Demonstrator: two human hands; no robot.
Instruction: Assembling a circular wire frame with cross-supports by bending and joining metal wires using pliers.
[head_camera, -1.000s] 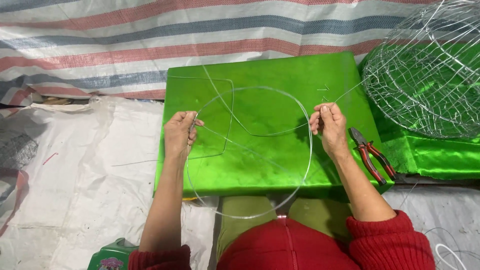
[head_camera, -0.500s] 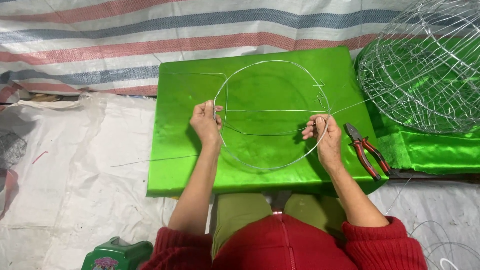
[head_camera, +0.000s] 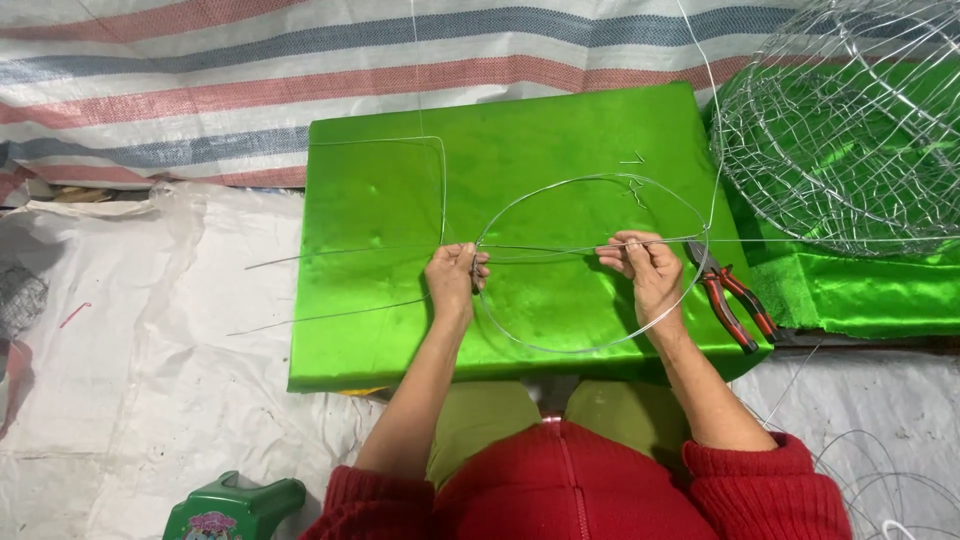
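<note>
Red knitted sweater, ribbed cuffs pushed up, front zip; yellow-green trousers.

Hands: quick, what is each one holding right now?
Left hand: closed on the wire ring at its left edge.
Right hand: pinching the straight wire across the ring.

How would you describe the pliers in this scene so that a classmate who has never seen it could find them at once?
Start at the bright green cloth-covered table in the middle of the view. Go to its near right corner, just right of the person's right hand. There lie the pliers, flat on the cloth, the only tool with red and black handles among bare silver wire.
</note>
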